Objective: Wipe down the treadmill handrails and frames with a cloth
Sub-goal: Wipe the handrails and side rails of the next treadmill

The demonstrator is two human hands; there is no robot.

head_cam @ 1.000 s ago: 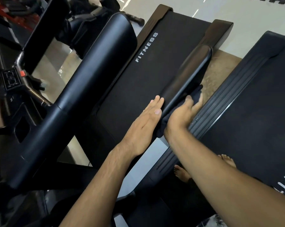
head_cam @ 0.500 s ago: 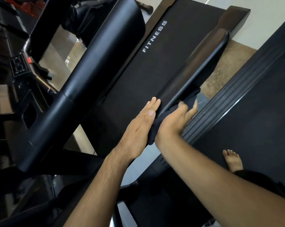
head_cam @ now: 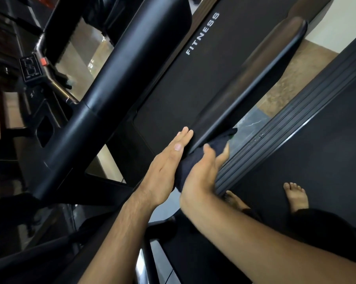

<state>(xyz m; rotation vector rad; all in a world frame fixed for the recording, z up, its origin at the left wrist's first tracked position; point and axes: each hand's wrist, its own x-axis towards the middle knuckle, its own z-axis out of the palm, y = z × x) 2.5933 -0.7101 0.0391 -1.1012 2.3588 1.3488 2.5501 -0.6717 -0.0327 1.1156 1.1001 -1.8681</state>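
— Where's the cloth?
— On the near end of the handrail, which runs away to the upper right. Right hand grips it; left hand lies flat alongside, fingers straight.

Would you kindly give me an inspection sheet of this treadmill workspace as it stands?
Surface: black handrail, cloth at its near end.
Job's things: dark cloth, wrapped against the handrail.
Clutter: nothing seen.
Hands: left hand flat, fingers straight along the handrail's side; right hand grips the cloth.
Cables: nothing seen.
Surroundings: FITNESS belt; neighbouring treadmill with a bare foot on it; floor.
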